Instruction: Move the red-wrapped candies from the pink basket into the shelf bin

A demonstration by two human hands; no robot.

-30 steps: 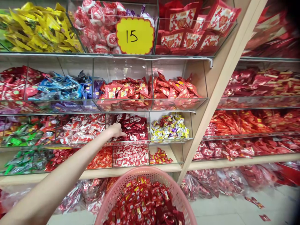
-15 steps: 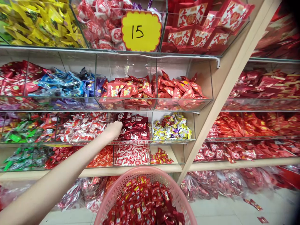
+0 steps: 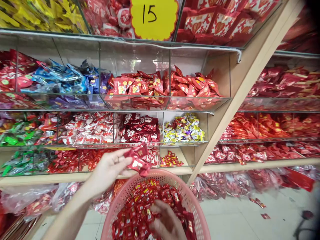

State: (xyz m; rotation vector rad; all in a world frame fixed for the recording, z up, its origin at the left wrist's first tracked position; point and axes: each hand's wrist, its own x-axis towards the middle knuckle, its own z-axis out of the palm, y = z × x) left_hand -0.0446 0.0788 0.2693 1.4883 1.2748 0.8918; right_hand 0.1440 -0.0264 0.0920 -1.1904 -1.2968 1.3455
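My left hand (image 3: 108, 169) is pinched shut on a few dark red candy packets (image 3: 138, 161), held just above the far rim of a pink plastic basket (image 3: 193, 203). The basket is heaped with small red and gold wrapped candies (image 3: 140, 210). My right hand (image 3: 168, 222) lies inside the basket on top of the candies, fingers spread and holding nothing that I can see. Straight behind the held packets is the clear shelf bin of matching dark red packets (image 3: 140, 129).
Clear acrylic bins of wrapped sweets fill the shelves: yellow candies (image 3: 184, 129), red packets (image 3: 162, 87), blue ones (image 3: 62, 78), green ones (image 3: 17, 133). A yellow tag marked 15 (image 3: 152, 15) hangs above. A slanted wooden post (image 3: 240, 83) divides the shelving. Stray wrappers lie on the tiled floor (image 3: 262, 213).
My left hand has drawn back out of the dark red bin with packets in it and come down over the basket. My right hand has come into view inside the basket.
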